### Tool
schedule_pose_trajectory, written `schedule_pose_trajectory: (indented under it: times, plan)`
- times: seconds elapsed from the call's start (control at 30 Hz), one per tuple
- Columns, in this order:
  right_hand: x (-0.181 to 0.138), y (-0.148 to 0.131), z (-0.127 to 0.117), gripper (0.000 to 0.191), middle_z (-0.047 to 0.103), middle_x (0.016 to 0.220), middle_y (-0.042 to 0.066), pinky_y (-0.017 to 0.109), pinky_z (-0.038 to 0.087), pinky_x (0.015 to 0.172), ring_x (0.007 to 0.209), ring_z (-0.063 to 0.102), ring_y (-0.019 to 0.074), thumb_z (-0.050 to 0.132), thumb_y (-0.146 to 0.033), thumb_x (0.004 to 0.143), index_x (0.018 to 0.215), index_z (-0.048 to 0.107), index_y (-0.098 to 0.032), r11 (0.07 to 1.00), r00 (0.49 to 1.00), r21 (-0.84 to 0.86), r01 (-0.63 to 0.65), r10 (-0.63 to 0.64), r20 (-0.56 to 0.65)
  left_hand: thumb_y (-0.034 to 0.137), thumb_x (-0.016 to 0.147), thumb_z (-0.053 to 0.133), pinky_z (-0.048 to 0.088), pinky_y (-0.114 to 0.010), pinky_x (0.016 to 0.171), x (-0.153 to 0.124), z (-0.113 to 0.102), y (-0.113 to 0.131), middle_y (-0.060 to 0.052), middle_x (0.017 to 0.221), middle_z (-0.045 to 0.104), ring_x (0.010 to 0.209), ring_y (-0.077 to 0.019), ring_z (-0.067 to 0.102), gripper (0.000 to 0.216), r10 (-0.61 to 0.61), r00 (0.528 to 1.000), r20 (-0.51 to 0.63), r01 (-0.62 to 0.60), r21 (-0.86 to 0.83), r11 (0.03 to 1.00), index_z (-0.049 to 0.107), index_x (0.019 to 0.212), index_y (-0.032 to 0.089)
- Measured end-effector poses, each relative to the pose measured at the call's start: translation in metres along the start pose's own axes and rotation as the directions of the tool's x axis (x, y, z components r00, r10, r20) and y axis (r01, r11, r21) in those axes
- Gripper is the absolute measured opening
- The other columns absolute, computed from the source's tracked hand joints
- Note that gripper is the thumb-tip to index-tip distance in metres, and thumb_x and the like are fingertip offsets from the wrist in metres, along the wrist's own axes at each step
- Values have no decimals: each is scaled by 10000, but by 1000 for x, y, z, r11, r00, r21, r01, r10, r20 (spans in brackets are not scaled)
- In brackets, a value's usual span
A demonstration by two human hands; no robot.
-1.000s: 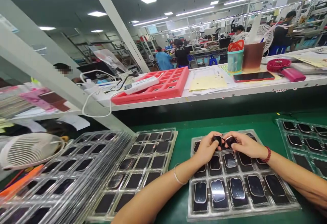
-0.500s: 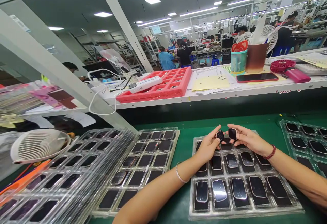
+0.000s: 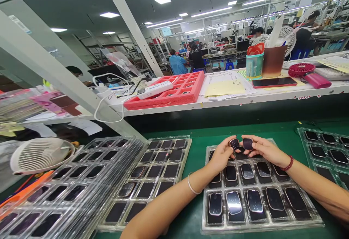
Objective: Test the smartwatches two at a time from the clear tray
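My left hand [image 3: 223,153] pinches a small dark smartwatch body [image 3: 234,144] between thumb and fingers. A second smartwatch body [image 3: 248,144], with a dark glossy face and thin metal rim, is gripped by my right hand [image 3: 264,149]. The two pieces are side by side, with a narrow gap between them. Both hands are above the far edge of a clear plastic tray [image 3: 240,228]. Rows of watch bodies lie in its pockets, such as one smartwatch [image 3: 255,201] in the front row. My hands cover part of the back row.
Left of my arm lies another clear tray [image 3: 188,148], beside a tall stack of filled trays [image 3: 89,148]. One more tray [image 3: 302,137] is at the right on the green mat [image 3: 200,141]. A shelf ahead carries a red foam tray [image 3: 200,86], phone [image 3: 275,82] and cups.
The watch body in my right hand has tilted, so its face now looks wider and flatter. The left one has shifted slightly. Both hands stay above the tray.
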State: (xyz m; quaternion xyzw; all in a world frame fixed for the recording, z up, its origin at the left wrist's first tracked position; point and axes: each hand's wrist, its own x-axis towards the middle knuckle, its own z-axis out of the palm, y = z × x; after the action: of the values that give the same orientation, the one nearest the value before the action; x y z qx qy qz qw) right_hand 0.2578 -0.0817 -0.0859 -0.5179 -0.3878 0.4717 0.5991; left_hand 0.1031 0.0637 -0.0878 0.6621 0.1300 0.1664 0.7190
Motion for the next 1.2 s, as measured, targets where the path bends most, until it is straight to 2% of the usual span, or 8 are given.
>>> schedule_pose_trajectory:
  times: [0.1,0.23,0.53,0.8,0.9,1.03,1.2]
  plan:
    - [0,-1,2,460,583,1165,111,340,523,764,864,637,176,575,-315,841,1273,478,-190,996,1000,-82,15,-14,15,119,712,526,441,-215,603,0,0,0,-93,1149,590,821,-141,595,543,-24,1000,13,25,-28,999,472,1249,177]
    - [-1,-2,5,417,593,1118,84,325,517,751,782,622,141,552,-231,828,1238,486,-190,982,998,-181,48,-39,53,80,677,507,415,-208,583,-1,2,0,-87,1093,617,795,-143,619,541,-45,999,23,45,-17,999,487,1210,169]
    - [-1,-4,7,357,591,1057,70,317,508,735,754,608,135,537,-214,818,1171,497,-187,973,995,-217,76,-59,81,90,707,513,407,-205,562,-1,2,1,-71,980,638,735,-136,625,428,-38,999,25,37,32,999,516,1131,150]
    - [-2,-5,7,323,589,1057,60,323,519,750,752,598,131,535,-243,838,1156,506,-192,973,992,-218,82,-59,109,223,778,569,399,-196,535,-2,3,5,-64,933,641,684,-117,616,307,-37,999,10,36,58,998,549,1074,145]
    - [-2,-4,7,319,582,1082,65,321,515,744,748,593,128,537,-240,837,1151,506,-191,974,992,-211,86,-62,114,206,752,596,395,-197,533,-3,4,7,-73,948,645,676,-114,608,316,-25,1000,19,24,39,999,547,1058,140]
    - [-3,-6,7,320,579,1071,58,314,506,750,744,593,124,535,-212,831,1150,511,-197,976,990,-199,87,-63,123,176,738,590,399,-199,542,-4,4,8,-82,983,642,718,-125,608,393,-21,1000,15,21,30,999,544,1127,143]
    - [-3,-6,7,363,592,1032,53,312,509,738,727,592,126,539,-209,825,1187,516,-204,976,992,-199,89,-69,107,250,795,544,450,-223,585,-2,1,4,-77,1111,609,773,-130,581,493,-23,1000,-19,23,32,999,504,1284,197]
